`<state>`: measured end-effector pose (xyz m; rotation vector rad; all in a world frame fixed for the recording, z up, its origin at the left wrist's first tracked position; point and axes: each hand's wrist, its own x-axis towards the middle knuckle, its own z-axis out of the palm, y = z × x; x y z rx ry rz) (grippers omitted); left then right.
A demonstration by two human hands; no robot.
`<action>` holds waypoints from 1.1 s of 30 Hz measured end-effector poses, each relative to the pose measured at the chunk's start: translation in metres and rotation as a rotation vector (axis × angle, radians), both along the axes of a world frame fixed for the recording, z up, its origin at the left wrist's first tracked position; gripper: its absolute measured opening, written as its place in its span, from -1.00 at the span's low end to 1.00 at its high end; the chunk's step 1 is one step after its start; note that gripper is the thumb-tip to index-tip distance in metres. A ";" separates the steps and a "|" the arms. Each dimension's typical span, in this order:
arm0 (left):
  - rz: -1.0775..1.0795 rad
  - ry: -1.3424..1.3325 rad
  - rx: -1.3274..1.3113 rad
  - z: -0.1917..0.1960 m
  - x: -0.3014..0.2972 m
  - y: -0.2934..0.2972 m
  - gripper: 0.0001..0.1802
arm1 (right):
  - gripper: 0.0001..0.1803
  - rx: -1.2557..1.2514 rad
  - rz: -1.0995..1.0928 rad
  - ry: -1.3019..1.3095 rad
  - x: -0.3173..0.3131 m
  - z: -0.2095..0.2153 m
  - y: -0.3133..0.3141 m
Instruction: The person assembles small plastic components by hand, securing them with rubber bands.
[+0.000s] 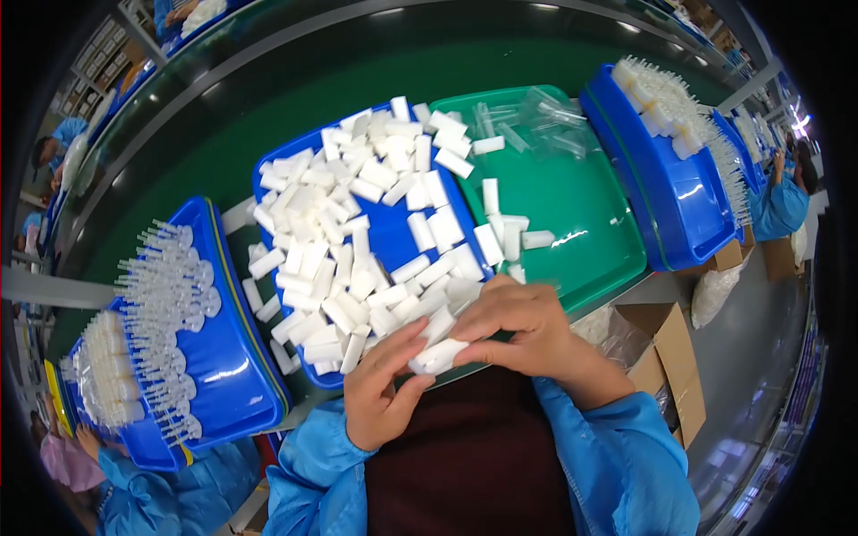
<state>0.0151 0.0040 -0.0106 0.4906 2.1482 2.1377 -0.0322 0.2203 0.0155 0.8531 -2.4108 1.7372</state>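
In front of my body, just past the near edge of the blue tray [393, 234], a small white block [436, 359] lies between my two hands. My right hand [527, 329] pinches its right end with thumb and bent fingers. At its left end, the thumb and fingers of my left hand [382, 386] close around it. Another white block [438, 323] shows right behind it, partly covered by my fingers. A loose heap of similar white blocks [313, 210] fills much of the tray, some lying over its edges.
To the right is a green tray [590, 223] with several white blocks and clear plastic tubes [563, 121]. Blue trays with spiky clear plastic parts stand at left [237, 375] and right [706, 201]. An open cardboard box [675, 371] sits low at right. Other people work nearby.
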 end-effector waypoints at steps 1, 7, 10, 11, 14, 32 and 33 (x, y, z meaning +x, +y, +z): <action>0.018 -0.006 -0.020 0.002 0.000 0.003 -0.56 | -0.73 -0.063 -0.004 0.053 0.000 -0.004 0.000; -0.151 0.181 -0.057 -0.001 -0.015 0.010 -0.56 | -0.72 -0.001 -0.004 0.165 0.013 -0.005 0.004; -0.194 0.088 -0.077 0.001 -0.015 0.016 -0.60 | -0.71 0.045 -0.016 0.200 0.015 -0.003 0.005; -0.196 0.078 -0.084 0.000 -0.016 0.017 -0.63 | -0.72 0.068 0.006 0.199 0.012 0.001 0.008; -0.176 0.063 -0.092 0.000 -0.016 0.016 -0.66 | -0.73 0.170 -0.010 0.244 -0.012 0.015 0.022; -0.001 0.059 0.072 -0.003 -0.010 -0.004 -0.63 | -0.78 1.136 -0.455 0.388 -0.145 -0.033 0.085; 0.006 0.060 0.067 -0.002 -0.011 -0.005 -0.63 | -0.77 1.181 -0.448 0.374 -0.139 -0.032 0.086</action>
